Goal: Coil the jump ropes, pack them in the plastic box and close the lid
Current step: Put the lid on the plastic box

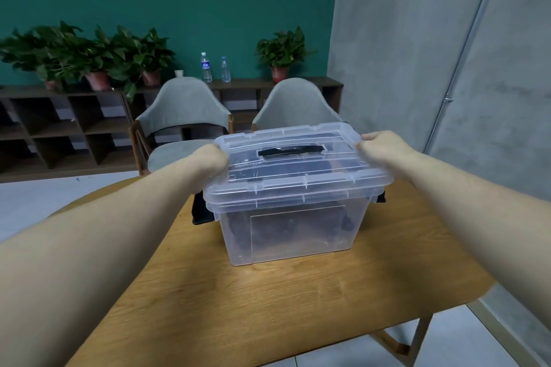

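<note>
Both hands hold the lid (295, 158) by its short ends: the left hand (212, 158) curls its grip round the left edge, and the right hand (380, 148) pinches the right edge, thumb on top and fingers hidden beyond the rim. That lid sits on the plastic box (286, 226), which stands on the bench (268, 307) near its far side. Dark shapes show through the clear walls, most likely the coiled jump ropes (238, 235), though the plastic blurs them too much to count.

Black latches hang at each end, the left latch (199, 208) flared outward below the rim and the right latch (380, 197) only partly seen. Neither looks snapped over the lid, so I judge the closing unfinished.

Several things could go wrong from here. Pressing one end harder than the other could seat the lid crooked, leaving a corner proud. A rope loop riding high inside could catch under the rim and stop it closing. Pushing down hard could also slide the box toward the far edge, since nothing braces it. Fingers curled under the rim risk a pinch as it seats.
</note>
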